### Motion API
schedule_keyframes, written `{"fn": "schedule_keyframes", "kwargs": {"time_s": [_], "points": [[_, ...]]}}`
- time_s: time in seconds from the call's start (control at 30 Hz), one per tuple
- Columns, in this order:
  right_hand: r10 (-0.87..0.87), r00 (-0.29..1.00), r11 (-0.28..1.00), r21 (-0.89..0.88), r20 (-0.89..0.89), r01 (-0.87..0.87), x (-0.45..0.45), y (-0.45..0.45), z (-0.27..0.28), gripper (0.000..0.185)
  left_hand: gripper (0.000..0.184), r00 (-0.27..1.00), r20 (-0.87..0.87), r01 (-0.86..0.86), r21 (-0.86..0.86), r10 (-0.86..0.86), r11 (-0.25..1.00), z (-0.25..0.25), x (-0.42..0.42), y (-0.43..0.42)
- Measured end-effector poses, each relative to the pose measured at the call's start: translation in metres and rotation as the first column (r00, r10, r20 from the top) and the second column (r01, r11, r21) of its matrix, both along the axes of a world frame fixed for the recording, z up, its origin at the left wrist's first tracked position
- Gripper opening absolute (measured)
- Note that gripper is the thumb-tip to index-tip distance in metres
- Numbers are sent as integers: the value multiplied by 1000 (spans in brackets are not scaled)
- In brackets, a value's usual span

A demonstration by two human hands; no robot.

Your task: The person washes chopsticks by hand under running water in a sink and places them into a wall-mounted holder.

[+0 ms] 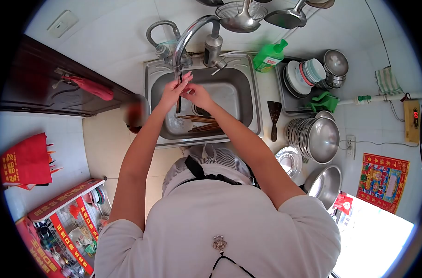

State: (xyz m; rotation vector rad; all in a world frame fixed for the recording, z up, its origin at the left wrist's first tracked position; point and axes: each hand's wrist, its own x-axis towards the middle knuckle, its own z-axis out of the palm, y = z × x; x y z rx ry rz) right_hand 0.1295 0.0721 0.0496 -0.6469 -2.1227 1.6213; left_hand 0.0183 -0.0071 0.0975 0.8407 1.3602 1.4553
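Observation:
My left hand (172, 94) is raised over the steel sink (238, 88), directly beneath the spout of the curved faucet (192, 28). My right hand (196, 95) meets it from the right, its fingers bent in against the left fingers. Both hands look closed together; what lies between them, if anything, is too small to make out. A thin dark upright shape (179, 105) shows just below the left hand, and I cannot tell whether it is held. Several brown chopsticks (205, 126) lie in the basin below my wrists, partly covered by the right forearm.
A green detergent bottle (269, 56) stands behind the sink's right corner. Right of the basin are a dark spatula (274, 121), stacked bowls (314, 73) on a tray and stacked metal basins (323, 140). Ladles (241, 21) hang above. A dark door (53, 78) is at left.

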Motion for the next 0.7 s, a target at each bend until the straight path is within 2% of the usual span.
{"fn": "schedule_keyframes", "kwargs": {"time_s": [0.03,0.13,0.23,0.33,0.43,0.53,0.63,0.7], "points": [[8,1000,1000,21,-4,-8,-2,2,-4,21,35,1000,-13,4,30,-3,1000,-4,-2,0],[3,1000,1000,19,-18,-2,-1,5,-10,19,33,968,-249,1,-68,-18,998,-12,-12,-3],[-48,999,994,100,18,46,4,9,-14,17,34,859,-509,-1,-99,-49,995,-19,-23,-8],[-106,994,987,126,31,102,7,10,-13,16,35,849,-528,7,-17,-15,1000,-27,-25,-6],[-105,994,993,52,44,102,3,11,-19,15,37,836,-525,59,-206,-161,977,-25,-29,-4],[-160,986,983,101,46,155,1,10,-22,14,37,877,-465,60,-151,-125,987,-12,-22,-1],[-167,983,986,37,76,165,1,10,-18,19,37,885,-446,79,-136,-132,988,-10,-22,0],[-159,983,984,90,90,151,2,10,-13,17,37,891,-435,83,-120,-127,989,-9,-23,1]]}}
